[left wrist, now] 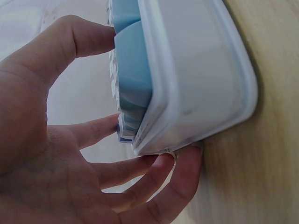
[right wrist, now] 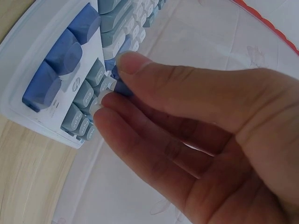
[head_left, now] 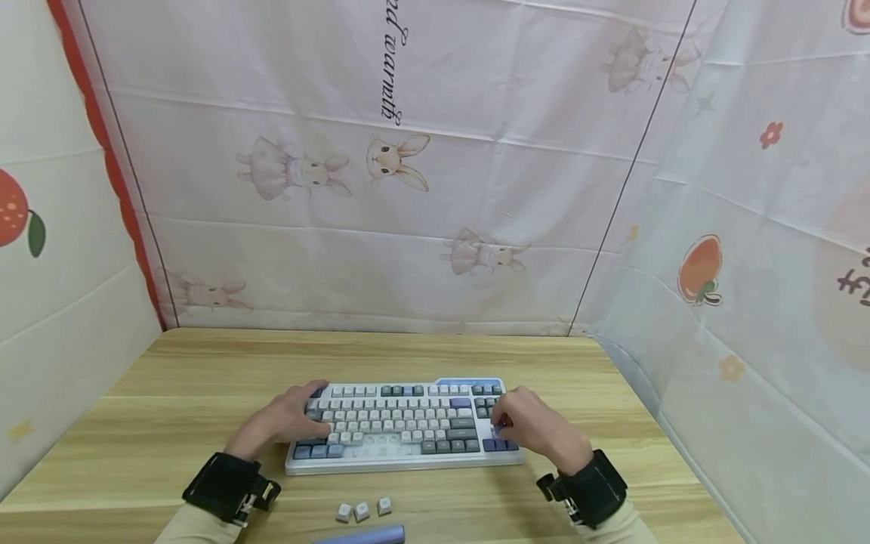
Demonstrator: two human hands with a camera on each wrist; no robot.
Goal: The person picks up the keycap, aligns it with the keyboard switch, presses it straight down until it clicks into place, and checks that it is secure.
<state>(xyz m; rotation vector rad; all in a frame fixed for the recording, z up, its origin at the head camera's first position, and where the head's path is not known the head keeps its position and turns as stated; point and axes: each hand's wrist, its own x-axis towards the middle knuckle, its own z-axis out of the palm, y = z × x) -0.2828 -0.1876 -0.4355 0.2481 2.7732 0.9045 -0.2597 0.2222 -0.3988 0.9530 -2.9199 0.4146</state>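
Observation:
A white keyboard [head_left: 367, 467] with white, grey and blue keycaps lies on the wooden table. My left hand [head_left: 288, 418] grips its left end; in the left wrist view the thumb [left wrist: 91, 41] touches a blue-grey keycap [left wrist: 133, 63] and other fingers reach round the case's back corner. Over the right end, my right hand [head_left: 537, 425] pinches a dark blue keycap [right wrist: 122, 87] between thumb and fingers, which partly hide it. Below it sit three blue keycaps [right wrist: 63, 52] in a row. Towards the front, a strip of the keyboard shows bare switches [head_left: 384, 446].
Three loose white keycaps [head_left: 362, 511] lie on the table [head_left: 204, 378] in front of the keyboard. A long purple-blue keycap [head_left: 367, 536] lies nearer, cut by the frame's edge. Printed cloth [head_left: 408, 279] hangs behind the table and at both sides.

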